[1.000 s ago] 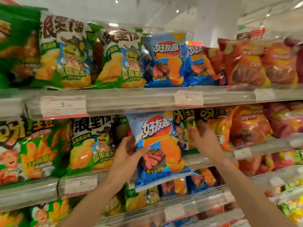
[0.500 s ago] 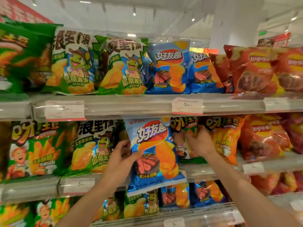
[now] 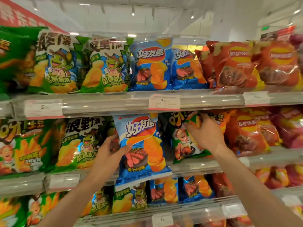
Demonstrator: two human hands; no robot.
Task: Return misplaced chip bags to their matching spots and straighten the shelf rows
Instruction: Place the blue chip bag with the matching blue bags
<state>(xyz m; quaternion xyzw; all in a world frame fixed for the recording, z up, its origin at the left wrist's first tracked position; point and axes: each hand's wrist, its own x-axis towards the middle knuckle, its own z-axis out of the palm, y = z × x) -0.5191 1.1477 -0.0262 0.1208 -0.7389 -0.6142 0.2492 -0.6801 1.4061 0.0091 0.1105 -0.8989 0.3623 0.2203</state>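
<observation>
A blue chip bag (image 3: 141,148) with a steak picture hangs in front of the middle shelf (image 3: 193,166), gripped on its left edge by my left hand (image 3: 109,153). My right hand (image 3: 205,133) grasps the top of a green chip bag (image 3: 182,143) with a cartoon boy, standing on the middle shelf just right of the blue bag. Two matching blue bags (image 3: 152,64) stand on the top shelf (image 3: 114,104), directly above. More blue bags (image 3: 165,189) sit on the lower shelf.
Green turtle-print bags (image 3: 78,143) stand left of my left hand, with others on the top shelf (image 3: 106,64). Red chip bags (image 3: 246,133) fill the right side of both shelves. Price tags (image 3: 164,102) line the shelf rails.
My right hand has closed around the top of the green bag and tilted it. The blue bag stays in my left hand. The view has tilted upward, showing more of the top shelf.
</observation>
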